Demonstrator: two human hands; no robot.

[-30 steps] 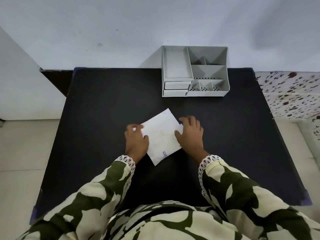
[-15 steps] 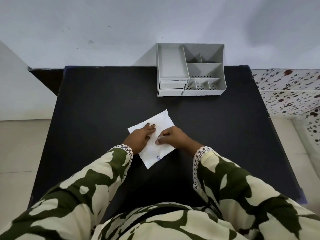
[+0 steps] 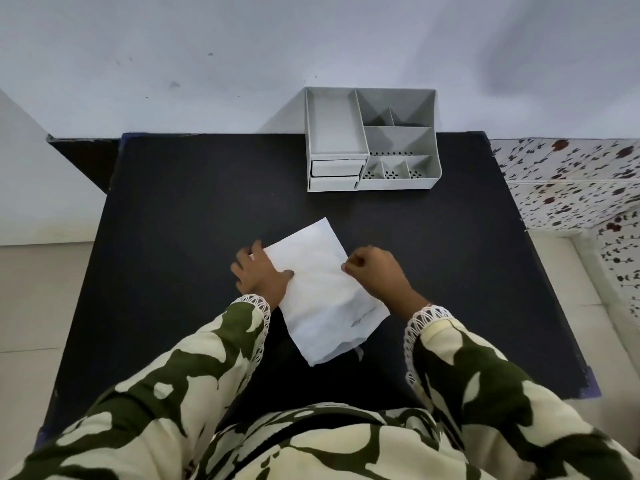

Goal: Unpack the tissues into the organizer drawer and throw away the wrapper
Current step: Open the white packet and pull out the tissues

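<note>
a black rectangular surface (image 3: 180, 209) fills the middle of the view, its far edge meeting a plain pale wall (image 3: 242, 46) marked with a few small dark specks. to the left, beyond the surface's edge, lies a light beige tiled floor (image 3: 31, 306), with a white panel (image 3: 31, 174) rising at an angle above it at the far left. to the right, a white cloth printed with small dark and reddish flowers (image 3: 568, 181) lies just beside the surface's far right corner, with more pale floor below it.
</note>
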